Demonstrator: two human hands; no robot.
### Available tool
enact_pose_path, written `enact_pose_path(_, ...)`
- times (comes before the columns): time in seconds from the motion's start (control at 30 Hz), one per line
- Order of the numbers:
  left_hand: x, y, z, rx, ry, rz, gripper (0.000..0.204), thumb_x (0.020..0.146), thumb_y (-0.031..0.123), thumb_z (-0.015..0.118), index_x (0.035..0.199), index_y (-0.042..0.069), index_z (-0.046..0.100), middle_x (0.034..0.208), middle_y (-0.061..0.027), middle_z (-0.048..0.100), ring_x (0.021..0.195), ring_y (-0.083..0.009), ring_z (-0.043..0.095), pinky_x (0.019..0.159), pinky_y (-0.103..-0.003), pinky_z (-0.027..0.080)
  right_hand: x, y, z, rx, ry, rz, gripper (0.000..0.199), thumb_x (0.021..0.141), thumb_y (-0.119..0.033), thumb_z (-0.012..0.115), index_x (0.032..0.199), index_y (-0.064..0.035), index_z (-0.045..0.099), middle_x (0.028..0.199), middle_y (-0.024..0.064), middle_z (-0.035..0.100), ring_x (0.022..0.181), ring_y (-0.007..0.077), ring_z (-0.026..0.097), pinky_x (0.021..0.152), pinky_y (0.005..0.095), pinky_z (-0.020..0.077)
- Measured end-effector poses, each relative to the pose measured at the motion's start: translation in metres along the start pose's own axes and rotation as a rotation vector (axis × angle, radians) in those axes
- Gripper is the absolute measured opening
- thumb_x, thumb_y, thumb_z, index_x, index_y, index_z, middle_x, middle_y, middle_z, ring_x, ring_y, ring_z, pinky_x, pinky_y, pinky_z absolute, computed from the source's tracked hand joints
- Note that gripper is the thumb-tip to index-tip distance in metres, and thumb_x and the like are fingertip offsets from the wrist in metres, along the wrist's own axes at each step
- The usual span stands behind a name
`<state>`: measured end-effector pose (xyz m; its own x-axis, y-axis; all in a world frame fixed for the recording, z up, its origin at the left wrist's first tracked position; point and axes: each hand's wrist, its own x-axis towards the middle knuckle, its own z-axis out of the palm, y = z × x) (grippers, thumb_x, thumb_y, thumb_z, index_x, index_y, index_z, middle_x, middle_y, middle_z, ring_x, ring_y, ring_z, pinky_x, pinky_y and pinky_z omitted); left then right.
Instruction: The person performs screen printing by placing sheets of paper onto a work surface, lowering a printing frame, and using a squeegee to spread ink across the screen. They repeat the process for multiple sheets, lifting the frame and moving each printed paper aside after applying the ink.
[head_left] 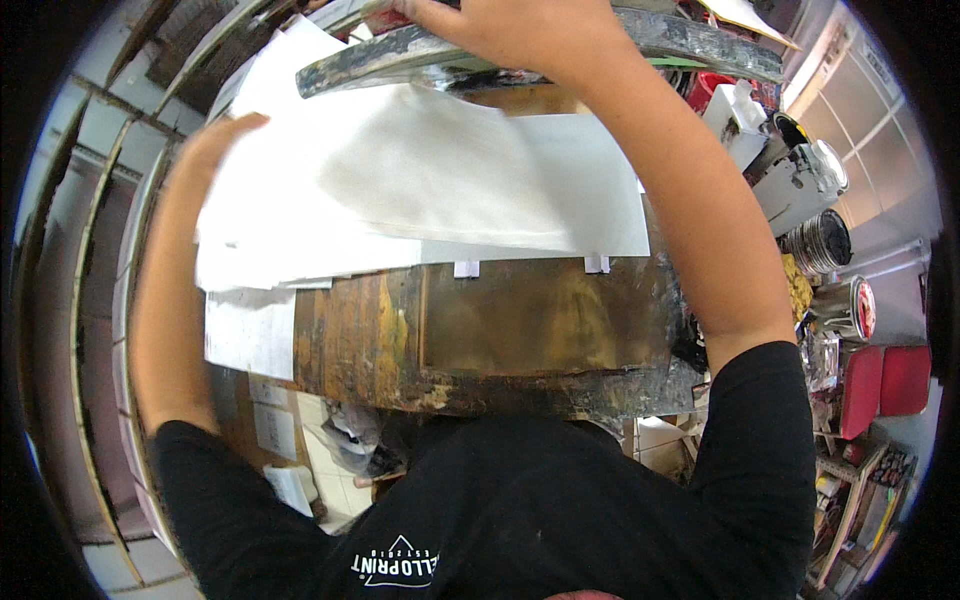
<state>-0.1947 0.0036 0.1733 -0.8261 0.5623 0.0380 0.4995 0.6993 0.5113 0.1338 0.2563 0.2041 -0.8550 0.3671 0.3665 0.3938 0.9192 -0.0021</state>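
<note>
A stack of white sheets (400,190) is being held flat over the far half of a stained wooden desk (480,340). The left hand (215,150) is being laid against the stack's left edge, palm toward the paper; its fingers are being kept together and stretched out, but their tips are hidden behind the sheets, so a grip cannot be told. The right hand (500,30) is being rested on a paint-smeared frame (540,50) at the far edge, above the sheets. Its fingers are being cut off by the top of the view, so their state cannot be told.

The frame is being seen only in part: its far side is being lost past the picture's rim, and its middle is being covered by the right hand and wrist. Two small white tabs (467,268) are being shown just under the near edge of the sheets. A separate sheet (250,330) is hanging off the desk's left side.

To the right, round tins (822,242) and a red stool (885,385) are being crowded together, blurred and hard to make out. To the left, shelving (90,250) is being bent by the lens. The near edge of the desk is being hidden by a black shirt (520,510).
</note>
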Motion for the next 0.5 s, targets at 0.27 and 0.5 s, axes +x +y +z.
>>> enact_pose_path(0.27,0.032,-0.071,0.281,-0.625,-0.368,-0.045,0.069,0.086,0.012,0.086,0.145,-0.007,0.056,0.13,-0.0233,0.07,0.114,-0.0324,0.071,0.096,-0.044,0.059,0.01,-0.015,-0.015,0.105,-0.074,0.175,0.071,0.112,-0.062,0.041,0.091,-0.003,0.075,0.071,0.0073,0.064,0.068,0.0204,0.064,0.073,0.0434,0.0579)
enact_pose_path(0.5,0.046,-0.088,0.29,-0.485,-0.245,0.007,0.089,0.081,0.013,0.09,0.153,-0.011,0.044,0.132,-0.0297,0.069,0.106,-0.036,0.076,0.089,-0.043,0.066,0.012,-0.011,0.015,0.154,0.103,0.027,0.061,0.112,-0.059,0.046,0.078,-0.0125,0.064,0.062,-0.003,0.052,0.053,0.009,0.043,0.046,0.0237,0.0341)
